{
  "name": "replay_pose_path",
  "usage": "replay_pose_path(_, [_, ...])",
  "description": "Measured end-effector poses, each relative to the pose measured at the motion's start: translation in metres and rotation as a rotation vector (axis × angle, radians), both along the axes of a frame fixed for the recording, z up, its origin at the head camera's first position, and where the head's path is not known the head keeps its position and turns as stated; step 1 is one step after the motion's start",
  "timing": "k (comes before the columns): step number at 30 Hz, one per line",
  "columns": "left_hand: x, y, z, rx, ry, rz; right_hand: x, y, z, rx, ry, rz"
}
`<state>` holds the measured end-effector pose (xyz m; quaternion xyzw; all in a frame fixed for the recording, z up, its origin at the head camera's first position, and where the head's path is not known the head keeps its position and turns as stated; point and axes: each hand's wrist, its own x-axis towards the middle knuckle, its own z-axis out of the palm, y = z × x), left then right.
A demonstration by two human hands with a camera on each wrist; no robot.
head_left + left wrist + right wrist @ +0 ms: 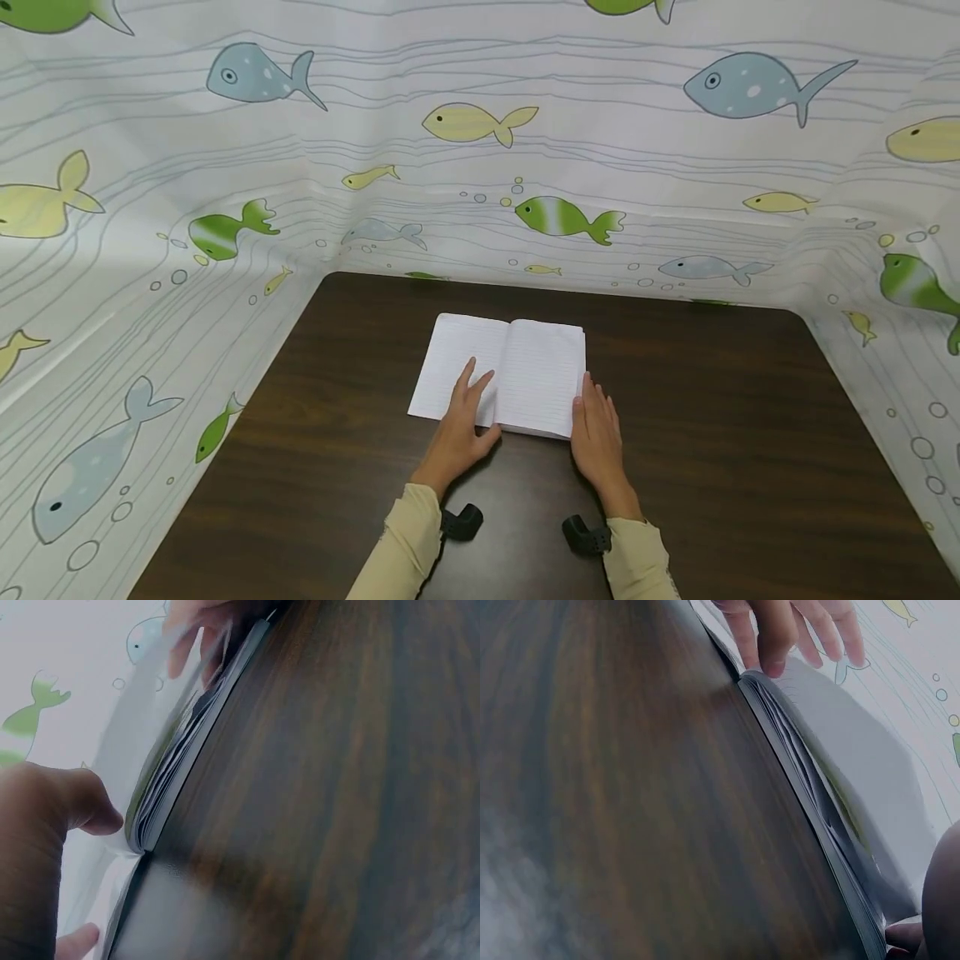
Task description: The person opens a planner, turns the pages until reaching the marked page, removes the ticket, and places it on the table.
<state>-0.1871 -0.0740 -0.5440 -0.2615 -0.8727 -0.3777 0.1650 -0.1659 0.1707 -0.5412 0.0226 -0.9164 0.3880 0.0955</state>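
An open notebook (pixel 542 379) with lined white pages lies on the dark table. My left hand (pixel 461 433) rests over the lower part of its left page, fingers spread and the thumb beside the spine at the near edge. Along the notebook's right edge lies my right hand (pixel 597 437), its fingers fairly straight and pointing away, with the thumb at the page border. In the left wrist view, the thumb (pixel 97 806) sits close to the spine above the page stack (pixel 169 776). The right wrist view shows the near edge of the pages (pixel 802 765), slightly fanned; the right fingers are partly hidden there.
The brown wood-grain table (pixel 720 433) extends around the notebook. A white curtain (pixel 480 75) printed with fish stands along the back and both sides. Black wrist cameras sit on both wrists, beside the cream sleeves (pixel 401 542).
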Motion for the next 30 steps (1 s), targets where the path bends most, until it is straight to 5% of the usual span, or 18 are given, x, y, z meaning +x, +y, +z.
replay_pose_path(10, [0.0020, 0.0013, -0.0001, 0.054, -0.008, 0.039, 0.0025, 0.0011, -0.0049, 0.104, 0.046, 0.031])
replay_pose_path(18, [-0.0043, 0.0017, 0.0032, 0.129, 0.260, 0.227, 0.0007, 0.0009, -0.0022, 0.106, 0.037, 0.036])
replay_pose_path(23, [-0.0056, 0.0010, 0.0030, 0.032, 0.390, 0.323, 0.0011, 0.0012, -0.0008, 0.108, 0.030, 0.038])
replay_pose_path(26, [-0.0050, 0.0010, 0.0027, -0.042, 0.370, 0.255, 0.0013, 0.0010, -0.0015, 0.112, 0.027, 0.038])
replay_pose_path(30, [-0.0029, 0.0026, 0.0006, -0.128, 0.182, 0.027, 0.0009, 0.0004, -0.0025, 0.114, 0.027, 0.032])
